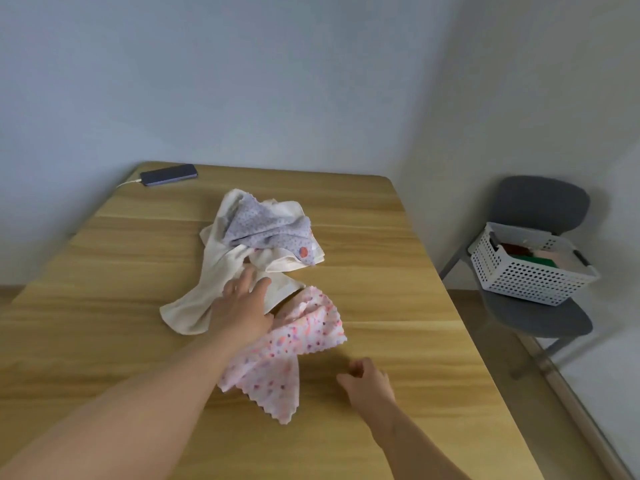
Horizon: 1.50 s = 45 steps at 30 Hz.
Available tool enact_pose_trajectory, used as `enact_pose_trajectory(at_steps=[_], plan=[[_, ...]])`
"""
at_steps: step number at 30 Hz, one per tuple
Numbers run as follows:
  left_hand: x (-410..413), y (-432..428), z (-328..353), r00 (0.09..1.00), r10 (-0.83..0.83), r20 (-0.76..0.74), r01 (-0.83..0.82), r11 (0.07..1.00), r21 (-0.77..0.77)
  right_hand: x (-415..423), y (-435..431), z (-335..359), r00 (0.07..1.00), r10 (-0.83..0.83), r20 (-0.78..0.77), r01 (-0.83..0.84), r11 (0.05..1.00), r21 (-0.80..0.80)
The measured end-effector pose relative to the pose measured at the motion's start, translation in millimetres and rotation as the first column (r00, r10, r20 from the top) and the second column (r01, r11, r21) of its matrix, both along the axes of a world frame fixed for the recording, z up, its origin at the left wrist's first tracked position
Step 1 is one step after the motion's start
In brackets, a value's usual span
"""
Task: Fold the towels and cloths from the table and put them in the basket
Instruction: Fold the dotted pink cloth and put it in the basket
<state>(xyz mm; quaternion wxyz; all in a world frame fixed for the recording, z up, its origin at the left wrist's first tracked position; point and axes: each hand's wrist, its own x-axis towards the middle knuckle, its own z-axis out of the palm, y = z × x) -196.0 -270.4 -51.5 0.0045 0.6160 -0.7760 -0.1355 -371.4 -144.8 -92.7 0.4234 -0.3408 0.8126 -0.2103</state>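
Observation:
A crumpled cream towel [221, 271] lies in the middle of the wooden table [104, 306]. A grey-purple dotted cloth [270, 230] sits bunched on its far part. A pink flowered cloth [298, 341] lies nearer to me, partly under my left forearm. My left hand [242, 303] reaches over the pink cloth and rests with straight fingers on the cream towel. My right hand [367, 379] hovers at the table to the right of the pink cloth, fingers loosely curled, holding nothing. The white perforated basket [526, 275] stands on a chair to the right, with folded cloths inside.
A dark phone [168, 174] with a cable lies at the table's far left corner. The grey chair [543, 202] under the basket stands off the table's right edge, near the wall. Bare tabletop shows around the cloth pile.

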Motion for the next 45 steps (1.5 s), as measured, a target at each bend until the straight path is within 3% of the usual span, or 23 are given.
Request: enact_pose_trajectory(at_steps=[6,11,14,21,25,29,36,40,45], plan=[[-18.4,-86.5,-20.7,0.991,-0.132,0.007,0.131,0.986,0.105,-5.2,-28.5,-6.2,0.986,0.169,-0.016,-0.166,0.98,0.111],[-15.2,-115.7,-39.1,0.979,-0.138,0.149,0.121,0.985,0.12,-9.1,-38.8,-9.9,0.983,0.18,-0.017,-0.176,0.973,0.15],[-14.8,-108.2,-40.7,0.99,-0.13,0.06,0.122,0.986,0.117,-6.2,-38.7,-10.8,0.985,0.166,-0.055,-0.156,0.976,0.152],[-5.4,-3.2,-35.9,0.986,-0.153,-0.063,0.162,0.97,0.182,6.5,-5.4,-3.6,0.991,0.094,-0.099,-0.089,0.995,0.054],[0.8,74.3,-33.1,0.982,-0.152,-0.114,0.175,0.954,0.242,28.1,39.0,1.2,0.991,-0.002,0.132,0.011,0.998,-0.067],[6.3,145.8,-27.9,0.986,-0.154,-0.063,0.166,0.938,0.305,52.5,97.0,-1.4,0.99,0.14,-0.007,-0.141,0.99,-0.006],[16.1,248.8,-14.0,0.99,-0.14,-0.036,0.144,0.933,0.33,37.4,207.6,16.8,0.986,0.164,0.033,-0.163,0.986,-0.027],[-11.0,297.2,9.2,0.953,-0.197,-0.23,0.249,0.942,0.225,13.3,241.4,34.3,0.981,0.171,0.095,-0.154,0.974,-0.167],[-46.8,324.6,42.0,0.883,-0.094,-0.459,0.287,0.883,0.371,-7.5,259.4,77.6,0.957,0.203,0.206,-0.111,0.916,-0.386]])
